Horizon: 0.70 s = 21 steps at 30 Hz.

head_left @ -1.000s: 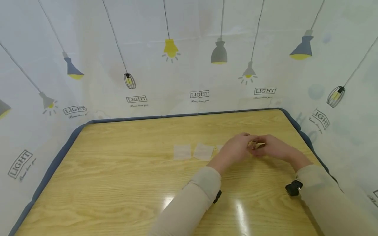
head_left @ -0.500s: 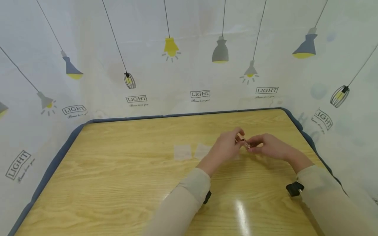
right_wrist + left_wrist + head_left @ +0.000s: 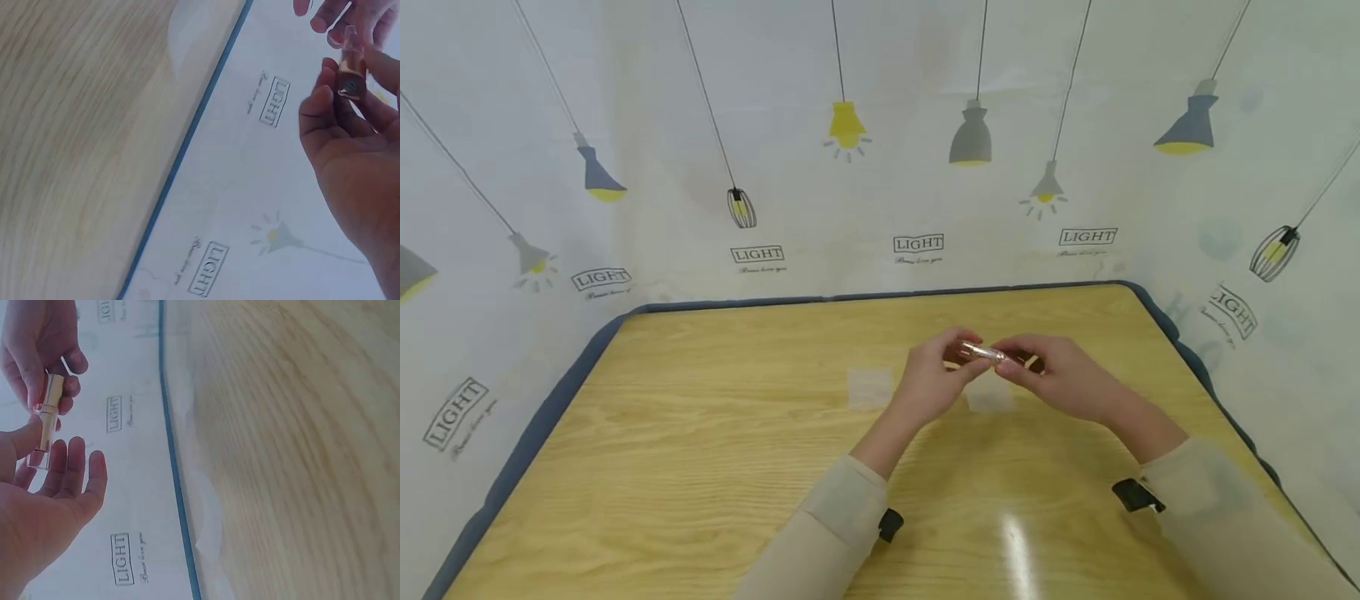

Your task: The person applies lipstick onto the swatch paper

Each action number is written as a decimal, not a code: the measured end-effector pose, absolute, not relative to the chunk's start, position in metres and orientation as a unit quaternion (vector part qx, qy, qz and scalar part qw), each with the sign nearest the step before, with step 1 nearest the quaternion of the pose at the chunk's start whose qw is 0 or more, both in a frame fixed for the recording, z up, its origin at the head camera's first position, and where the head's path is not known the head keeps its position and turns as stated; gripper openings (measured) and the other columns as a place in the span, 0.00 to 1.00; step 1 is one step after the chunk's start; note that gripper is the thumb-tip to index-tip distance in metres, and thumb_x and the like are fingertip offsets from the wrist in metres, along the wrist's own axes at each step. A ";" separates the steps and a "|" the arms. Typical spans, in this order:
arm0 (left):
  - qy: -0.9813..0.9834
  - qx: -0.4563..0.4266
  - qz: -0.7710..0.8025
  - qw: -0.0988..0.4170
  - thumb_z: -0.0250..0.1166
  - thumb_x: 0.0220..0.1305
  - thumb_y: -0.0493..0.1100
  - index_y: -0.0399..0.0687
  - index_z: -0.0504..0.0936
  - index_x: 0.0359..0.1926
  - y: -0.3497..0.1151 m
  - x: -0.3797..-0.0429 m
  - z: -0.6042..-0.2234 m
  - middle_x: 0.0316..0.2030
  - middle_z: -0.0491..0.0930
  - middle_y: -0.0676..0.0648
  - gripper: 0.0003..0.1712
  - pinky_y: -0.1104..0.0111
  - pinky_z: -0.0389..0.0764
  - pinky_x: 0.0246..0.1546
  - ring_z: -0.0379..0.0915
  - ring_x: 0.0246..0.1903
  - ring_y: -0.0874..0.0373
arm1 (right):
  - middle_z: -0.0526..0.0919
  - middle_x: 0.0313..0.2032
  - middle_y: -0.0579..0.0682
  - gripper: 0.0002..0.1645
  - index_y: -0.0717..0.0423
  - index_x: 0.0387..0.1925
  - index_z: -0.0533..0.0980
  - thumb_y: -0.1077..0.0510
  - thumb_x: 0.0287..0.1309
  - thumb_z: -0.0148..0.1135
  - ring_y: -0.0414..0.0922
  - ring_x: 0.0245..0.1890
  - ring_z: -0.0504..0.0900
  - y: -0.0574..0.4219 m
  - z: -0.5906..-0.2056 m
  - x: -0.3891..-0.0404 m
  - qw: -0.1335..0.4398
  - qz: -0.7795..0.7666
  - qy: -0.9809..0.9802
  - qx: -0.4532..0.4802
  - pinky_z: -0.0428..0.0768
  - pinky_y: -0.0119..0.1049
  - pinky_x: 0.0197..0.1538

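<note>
A slim lipstick tube (image 3: 982, 353) with a gold body and a clear end is held up over the table between both hands. My left hand (image 3: 928, 379) pinches the clear end between thumb and fingers, its other fingers spread in the left wrist view. The gold base (image 3: 352, 78) is gripped by my right hand (image 3: 1060, 379), thumb on one side and fingers on the other. In the left wrist view the clear cap (image 3: 39, 459) reaches past my left thumb. Part of the tube is hidden by fingertips.
Thin white square sheets lie on the wooden table (image 3: 700, 467); a left sheet (image 3: 870, 389) and a right sheet (image 3: 990, 393) show, with my left hand covering the spot between. A lamp-printed curtain (image 3: 685, 125) surrounds the table beyond its blue edging (image 3: 737, 303).
Both hands have moved left with the lipstick, which has turned closer to level and shows more fully. My left hand has shifted further, to over the middle of the sheets.
</note>
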<state>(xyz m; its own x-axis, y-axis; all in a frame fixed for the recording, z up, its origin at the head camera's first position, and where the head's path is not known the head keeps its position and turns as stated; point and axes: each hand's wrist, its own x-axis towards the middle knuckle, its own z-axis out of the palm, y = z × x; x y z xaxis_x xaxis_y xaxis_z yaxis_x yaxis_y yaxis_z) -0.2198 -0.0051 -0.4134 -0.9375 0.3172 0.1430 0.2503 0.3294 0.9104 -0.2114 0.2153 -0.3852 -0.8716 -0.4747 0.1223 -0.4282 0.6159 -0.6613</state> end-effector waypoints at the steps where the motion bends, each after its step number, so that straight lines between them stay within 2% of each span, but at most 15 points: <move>1: 0.811 0.173 0.558 0.025 0.72 0.72 0.48 0.55 0.84 0.58 -0.009 -0.218 -0.414 0.48 0.90 0.48 0.16 0.67 0.88 0.45 0.87 0.48 0.56 | 0.90 0.47 0.51 0.18 0.59 0.59 0.83 0.54 0.76 0.64 0.40 0.40 0.83 0.212 -0.385 -0.209 0.017 -0.361 0.895 -0.260 0.85 0.32 0.41; 5: 0.805 0.171 0.568 0.020 0.73 0.71 0.47 0.53 0.85 0.55 -0.024 -0.211 -0.410 0.48 0.90 0.47 0.15 0.66 0.89 0.49 0.87 0.49 0.56 | 0.92 0.42 0.48 0.14 0.57 0.54 0.86 0.58 0.72 0.68 0.34 0.34 0.83 0.199 -0.388 -0.206 -0.028 -0.368 0.880 -0.298 0.85 0.31 0.37; 10: 0.808 0.168 0.564 0.028 0.73 0.70 0.45 0.53 0.86 0.52 -0.038 -0.204 -0.405 0.48 0.89 0.49 0.12 0.64 0.89 0.54 0.86 0.51 0.57 | 0.91 0.39 0.45 0.13 0.55 0.54 0.87 0.59 0.72 0.68 0.33 0.32 0.80 0.191 -0.389 -0.203 -0.029 -0.381 0.866 -0.322 0.83 0.32 0.35; 14: 0.810 0.157 0.564 0.028 0.74 0.70 0.45 0.52 0.87 0.50 -0.043 -0.201 -0.404 0.47 0.90 0.48 0.11 0.64 0.89 0.53 0.86 0.49 0.57 | 0.89 0.38 0.45 0.13 0.55 0.55 0.86 0.59 0.73 0.67 0.33 0.31 0.78 0.186 -0.390 -0.202 -0.022 -0.379 0.865 -0.328 0.81 0.32 0.34; 21: 0.813 0.133 0.566 0.023 0.76 0.67 0.45 0.51 0.88 0.49 -0.050 -0.198 -0.405 0.44 0.91 0.48 0.11 0.65 0.89 0.48 0.88 0.45 0.57 | 0.91 0.41 0.46 0.15 0.57 0.57 0.86 0.59 0.73 0.67 0.32 0.34 0.81 0.179 -0.393 -0.203 -0.013 -0.369 0.873 -0.319 0.84 0.31 0.38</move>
